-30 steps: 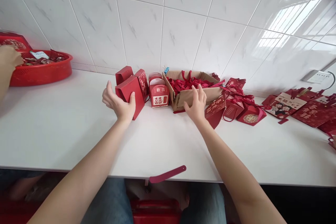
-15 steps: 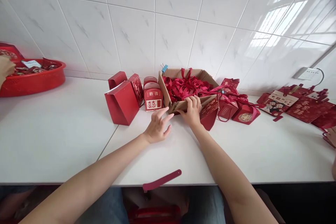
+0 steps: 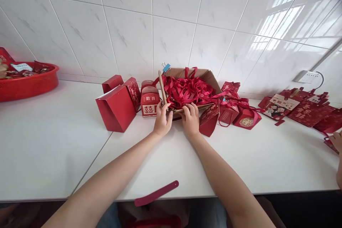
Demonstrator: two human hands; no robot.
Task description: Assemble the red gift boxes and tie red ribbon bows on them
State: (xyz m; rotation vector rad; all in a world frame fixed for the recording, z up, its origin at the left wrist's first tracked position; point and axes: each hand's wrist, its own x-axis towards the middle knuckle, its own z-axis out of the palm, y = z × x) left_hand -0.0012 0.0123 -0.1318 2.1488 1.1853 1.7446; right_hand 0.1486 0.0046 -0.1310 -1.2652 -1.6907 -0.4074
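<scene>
Against the tiled wall stands a cardboard box (image 3: 211, 78) full of tangled red ribbons (image 3: 187, 87). My left hand (image 3: 162, 119) grips the box at its front left corner, thumb and fingers around the edge. On the front rim, my right hand (image 3: 191, 117) has its fingers curled over the cardboard. A blue binder clip (image 3: 166, 67) sits on the back left corner. Just left of the box are small red gift boxes (image 3: 149, 103). A red folded carton (image 3: 210, 123) leans by its front right side. Near the table edge lies a dark red strip (image 3: 157, 193).
Larger red boxes (image 3: 116, 108) stand to the left, and a red basin (image 3: 29, 83) with packets is at far left, a hand partly visible there. Ribboned red boxes (image 3: 247, 117) and flat red bags (image 3: 304, 110) lie right. Another person's hand (image 3: 336, 140) is at the right edge.
My left hand has moved from open beside the box to gripping its front left corner. My right hand stays on the front rim. The view has shifted slightly.
</scene>
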